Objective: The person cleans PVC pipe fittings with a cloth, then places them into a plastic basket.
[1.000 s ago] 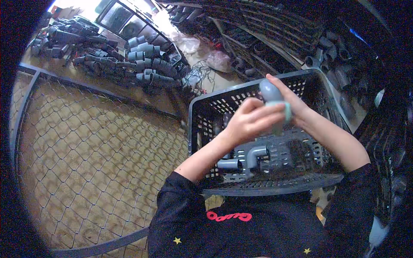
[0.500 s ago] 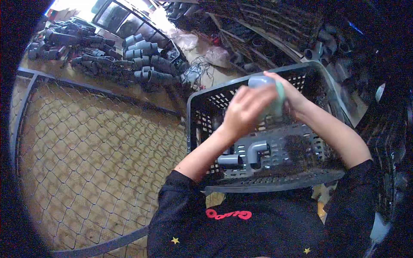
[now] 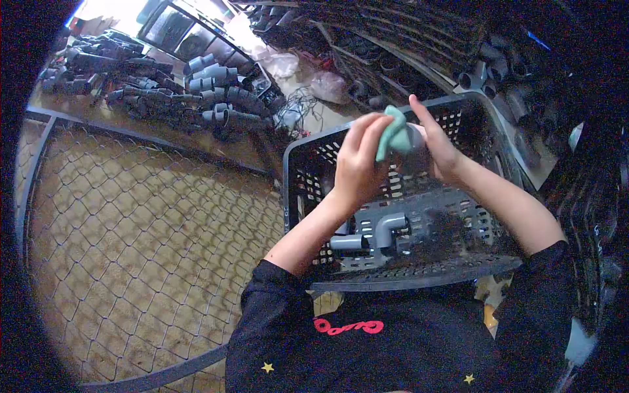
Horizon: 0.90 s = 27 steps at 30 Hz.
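My left hand (image 3: 359, 157) is closed on a green cloth (image 3: 396, 131), its fingers bent over the cloth's near side. Beside it, my right hand (image 3: 443, 149) grips a grey pipe fitting (image 3: 415, 139), with one digit sticking up; the fitting is blurred and partly behind the cloth. Both hands are over a black plastic basket (image 3: 386, 287). Inside the basket lie a grey elbow fitting (image 3: 390, 229) and a short grey pipe piece (image 3: 350, 242), below my hands.
A wire mesh frame (image 3: 144, 249) spans the left side. Heaped grey pipe fittings (image 3: 118, 72) lie on the floor at the back left. Plastic bags (image 3: 327, 86) and tangled cords (image 3: 298, 108) lie behind the basket. More fittings (image 3: 514, 98) are stacked at the right.
My left hand has shifted slightly left, and the green cloth now shows in its fingers. The fitting has turned or moved down in my right hand.
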Each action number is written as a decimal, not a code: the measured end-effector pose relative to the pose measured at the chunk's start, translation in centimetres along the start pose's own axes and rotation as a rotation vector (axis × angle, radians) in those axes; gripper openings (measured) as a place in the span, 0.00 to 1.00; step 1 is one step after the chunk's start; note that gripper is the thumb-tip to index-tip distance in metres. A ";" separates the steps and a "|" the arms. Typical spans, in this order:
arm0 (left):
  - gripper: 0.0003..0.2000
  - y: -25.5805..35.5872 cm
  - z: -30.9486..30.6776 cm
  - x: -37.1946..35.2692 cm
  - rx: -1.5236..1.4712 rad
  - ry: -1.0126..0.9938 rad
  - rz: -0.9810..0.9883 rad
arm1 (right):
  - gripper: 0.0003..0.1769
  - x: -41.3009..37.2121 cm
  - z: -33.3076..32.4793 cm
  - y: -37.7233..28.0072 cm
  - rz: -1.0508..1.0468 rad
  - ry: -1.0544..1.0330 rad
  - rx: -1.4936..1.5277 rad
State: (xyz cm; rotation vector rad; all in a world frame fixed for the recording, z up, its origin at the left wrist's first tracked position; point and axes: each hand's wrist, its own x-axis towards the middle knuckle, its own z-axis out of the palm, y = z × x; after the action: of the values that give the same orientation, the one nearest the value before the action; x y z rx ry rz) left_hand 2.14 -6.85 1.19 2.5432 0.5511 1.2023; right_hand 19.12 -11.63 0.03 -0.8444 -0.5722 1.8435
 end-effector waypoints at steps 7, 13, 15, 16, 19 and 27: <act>0.25 1.3 -0.9 -1.1 0.018 -0.127 0.214 | 0.47 0.2 0.2 1.0 -0.035 -0.079 0.009; 0.24 0.6 -1.0 -1.9 -0.009 0.015 0.177 | 0.48 -0.2 1.6 1.6 -0.320 0.023 -0.326; 0.22 1.2 -0.9 -2.3 -0.078 -0.152 0.244 | 0.46 0.2 0.7 1.4 -0.206 -0.014 -0.225; 0.21 2.1 -1.1 -1.8 -0.088 -0.214 0.282 | 0.45 -0.1 0.2 0.8 -0.135 -0.036 -0.207; 0.23 1.1 -0.4 -1.2 0.065 -0.069 0.239 | 0.47 -0.2 1.5 0.7 -0.099 0.058 0.039; 0.17 1.1 -1.2 -1.3 0.023 -0.332 0.482 | 0.45 1.3 -2.3 1.3 0.000 -0.062 -0.018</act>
State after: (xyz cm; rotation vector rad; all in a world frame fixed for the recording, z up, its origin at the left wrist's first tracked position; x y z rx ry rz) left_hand 0.67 -8.27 1.47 2.9051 -0.1340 0.8636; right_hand 19.72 -10.89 -2.75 -0.8010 -0.6285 1.8719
